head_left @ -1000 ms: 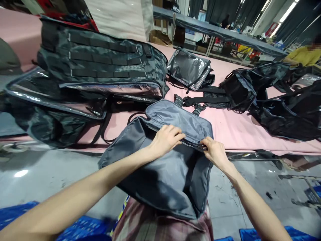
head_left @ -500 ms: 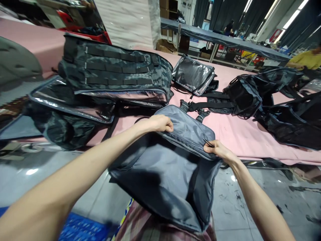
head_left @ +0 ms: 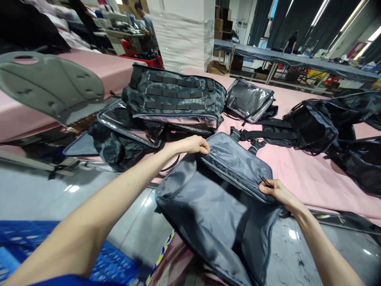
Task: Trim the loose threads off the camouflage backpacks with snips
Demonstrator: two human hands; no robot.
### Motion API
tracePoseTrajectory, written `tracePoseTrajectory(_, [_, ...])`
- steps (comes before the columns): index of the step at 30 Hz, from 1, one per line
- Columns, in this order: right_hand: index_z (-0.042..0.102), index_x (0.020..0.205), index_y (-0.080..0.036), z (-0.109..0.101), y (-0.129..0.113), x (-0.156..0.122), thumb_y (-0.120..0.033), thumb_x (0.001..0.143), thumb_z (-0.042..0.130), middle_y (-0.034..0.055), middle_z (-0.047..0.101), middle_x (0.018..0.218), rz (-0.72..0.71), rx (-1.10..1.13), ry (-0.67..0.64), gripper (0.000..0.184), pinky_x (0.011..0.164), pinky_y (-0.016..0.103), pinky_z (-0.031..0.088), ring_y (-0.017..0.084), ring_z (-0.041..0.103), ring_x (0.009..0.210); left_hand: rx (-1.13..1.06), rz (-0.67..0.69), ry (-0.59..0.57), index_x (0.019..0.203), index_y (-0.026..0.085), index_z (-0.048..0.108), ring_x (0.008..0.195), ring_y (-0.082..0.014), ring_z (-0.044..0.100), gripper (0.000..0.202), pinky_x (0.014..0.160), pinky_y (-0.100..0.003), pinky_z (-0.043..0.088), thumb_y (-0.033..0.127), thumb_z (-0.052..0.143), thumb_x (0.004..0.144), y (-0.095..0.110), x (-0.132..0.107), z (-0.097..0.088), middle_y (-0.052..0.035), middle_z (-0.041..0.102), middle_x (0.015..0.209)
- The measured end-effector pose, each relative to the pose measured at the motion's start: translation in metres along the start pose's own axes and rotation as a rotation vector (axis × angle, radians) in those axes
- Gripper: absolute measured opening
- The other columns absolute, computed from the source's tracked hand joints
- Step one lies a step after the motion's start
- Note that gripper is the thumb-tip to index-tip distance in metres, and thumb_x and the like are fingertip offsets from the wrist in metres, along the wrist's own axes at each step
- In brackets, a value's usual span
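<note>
A grey-lined backpack [head_left: 214,198] hangs opened toward me over the table's front edge, its inside showing. My left hand [head_left: 196,145] is closed on the edge of its lifted panel [head_left: 238,159], at the upper left corner. At the panel's lower right corner, my right hand [head_left: 276,190] pinches the fabric. Thin dark pointed tips [head_left: 265,182], like those of thread snips or tweezers, stick out of that same hand; the rest of the tool is hidden. Behind the left hand stands a dark camouflage bag [head_left: 178,95] with rows of webbing.
More black bags [head_left: 315,123] and a clear-windowed pouch [head_left: 250,99] lie on the pink table [head_left: 297,171]. A grey curved panel [head_left: 59,87] stands at the left. Below is a blue plastic crate [head_left: 116,258]. Farther back, a person [head_left: 147,24] sits near a sewing machine.
My view has turned left, so the table and bags appear farther right. Both hands keep their grip on the backpack's panel, which looks much the same.
</note>
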State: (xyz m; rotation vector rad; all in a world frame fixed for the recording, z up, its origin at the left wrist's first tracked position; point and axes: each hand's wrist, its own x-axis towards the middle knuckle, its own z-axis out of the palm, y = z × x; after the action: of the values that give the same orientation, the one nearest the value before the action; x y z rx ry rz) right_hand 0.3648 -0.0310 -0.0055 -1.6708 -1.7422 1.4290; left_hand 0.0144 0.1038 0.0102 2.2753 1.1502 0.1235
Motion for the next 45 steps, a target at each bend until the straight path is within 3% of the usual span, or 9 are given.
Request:
tracePoseTrajectory(5, [0.054, 0.067, -0.015, 0.004, 0.007, -0.002, -0.049, 0.075, 0.051, -0.0009, 0.048, 0.059, -0.09, -0.186, 0.057, 0.035, 0.052, 0.024, 0.033, 0.012, 0.046, 0.055, 0.005, 0.004, 0.118, 0.088, 0.017, 0.067, 0.078, -0.0126, 0.059, 0.022, 0.071, -0.018, 0.04, 0.027, 0.049, 0.078, 0.008, -0.016, 0.003, 0.0003, 0.067, 0.088])
tracePoseTrajectory(9, [0.059, 0.108, -0.022, 0.03, -0.011, -0.009, -0.032, 0.081, 0.049, 0.0038, 0.059, 0.092, -0.244, -0.59, 0.231, 0.03, 0.066, 0.026, 0.042, 0.017, 0.058, 0.079, 0.208, 0.064, 0.314, 0.093, 0.022, 0.066, 0.088, -0.0159, 0.055, 0.021, 0.077, -0.022, 0.039, 0.027, 0.051, 0.08, 0.027, -0.01, 0.018, -0.001, 0.065, 0.094])
tracePoseTrajectory(12, [0.052, 0.121, -0.028, 0.054, -0.031, -0.008, -0.015, 0.08, 0.043, 0.0032, 0.058, 0.099, -0.246, -0.904, 0.258, 0.044, 0.059, 0.023, 0.041, 0.015, 0.06, 0.072, 0.295, 0.179, 0.22, 0.088, 0.023, 0.066, 0.088, -0.0157, 0.053, 0.016, 0.077, -0.022, 0.038, 0.022, 0.052, 0.08, 0.04, 0.0, 0.027, -0.0001, 0.065, 0.09])
tracePoseTrajectory(15, [0.051, 0.122, -0.029, 0.064, -0.04, -0.004, -0.007, 0.075, 0.042, 0.0024, 0.059, 0.097, -0.232, -1.026, 0.261, 0.052, 0.052, 0.022, 0.038, 0.014, 0.06, 0.066, 0.32, 0.253, 0.166, 0.081, 0.023, 0.065, 0.083, -0.0155, 0.053, 0.012, 0.072, -0.023, 0.037, 0.025, 0.053, 0.081, 0.047, 0.004, 0.033, 0.0001, 0.064, 0.083])
tracePoseTrajectory(19, [0.058, 0.113, -0.027, 0.06, -0.034, 0.003, -0.014, 0.08, 0.046, 0.0015, 0.061, 0.092, -0.324, -0.847, 0.278, 0.038, 0.058, 0.022, 0.04, 0.015, 0.061, 0.073, 0.302, 0.292, 0.212, 0.078, 0.021, 0.062, 0.08, -0.015, 0.053, 0.014, 0.072, -0.023, 0.034, 0.023, 0.049, 0.083, 0.048, 0.002, 0.038, -0.0005, 0.062, 0.082])
tracePoseTrajectory(23, [0.064, 0.099, -0.025, 0.05, -0.029, 0.014, -0.021, 0.083, 0.051, 0.0007, 0.063, 0.088, -0.348, -0.639, 0.408, 0.022, 0.067, 0.022, 0.041, 0.016, 0.061, 0.081, 0.152, 0.185, 0.126, 0.071, 0.018, 0.06, 0.072, -0.0139, 0.052, 0.017, 0.065, -0.021, 0.033, 0.022, 0.047, 0.08, 0.047, 0.009, 0.038, 0.0002, 0.062, 0.073])
tracePoseTrajectory(29, [0.065, 0.095, -0.026, 0.042, -0.031, 0.019, -0.023, 0.081, 0.055, 0.0001, 0.063, 0.087, -0.321, -0.666, 0.378, 0.017, 0.063, 0.024, 0.039, 0.017, 0.06, 0.078, 0.023, 0.068, -0.007, 0.068, 0.018, 0.059, 0.063, -0.012, 0.05, 0.015, 0.059, -0.019, 0.03, 0.026, 0.049, 0.075, 0.047, 0.019, 0.03, 0.0021, 0.059, 0.065])
tracePoseTrajectory(39, [0.065, 0.083, -0.022, 0.04, -0.03, 0.026, -0.022, 0.08, 0.053, 0.0002, 0.063, 0.085, -0.232, -0.505, 0.289, 0.012, 0.065, 0.024, 0.039, 0.017, 0.06, 0.078, -0.007, 0.099, 0.002, 0.065, 0.017, 0.058, 0.061, -0.0114, 0.049, 0.015, 0.058, -0.018, 0.03, 0.025, 0.048, 0.072, 0.046, 0.019, 0.03, 0.0015, 0.058, 0.065])
tracePoseTrajectory(45, [0.064, 0.083, -0.022, 0.042, -0.029, 0.025, -0.026, 0.081, 0.053, 0.0006, 0.063, 0.082, -0.286, -0.537, 0.32, 0.012, 0.064, 0.024, 0.039, 0.017, 0.06, 0.076, 0.006, 0.113, 0.047, 0.065, 0.017, 0.059, 0.063, -0.012, 0.05, 0.016, 0.06, -0.019, 0.031, 0.025, 0.048, 0.073, 0.052, 0.012, 0.029, 0.0005, 0.059, 0.066])
